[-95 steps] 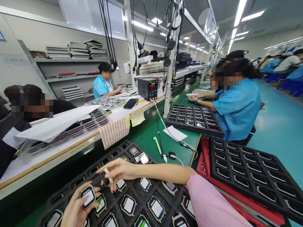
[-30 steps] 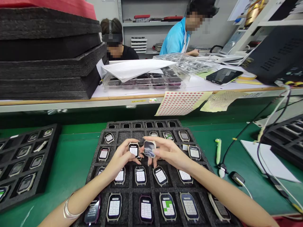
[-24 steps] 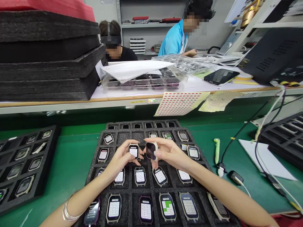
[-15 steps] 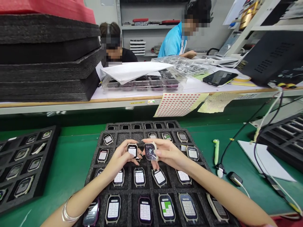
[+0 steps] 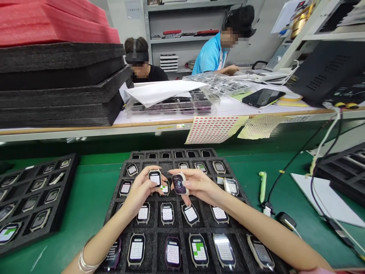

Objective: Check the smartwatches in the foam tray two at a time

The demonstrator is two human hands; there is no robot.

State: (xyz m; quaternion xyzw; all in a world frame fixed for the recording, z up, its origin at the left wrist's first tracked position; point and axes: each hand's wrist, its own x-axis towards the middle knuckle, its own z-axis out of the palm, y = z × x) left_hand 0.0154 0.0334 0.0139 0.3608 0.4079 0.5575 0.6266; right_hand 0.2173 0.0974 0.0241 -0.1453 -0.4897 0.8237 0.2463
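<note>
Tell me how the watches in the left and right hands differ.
The watch in the left hand shows a mostly white screen; the watch in the right hand, a dark one with a pale pattern. The left watch looks nearly upright; the right watch is tilted. Both have pale frames and rounded corners.

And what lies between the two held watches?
In the head view: fingertips of the left hand and right hand, plus a third watch, partly hidden, with green on its screen, in the black tray.
</note>
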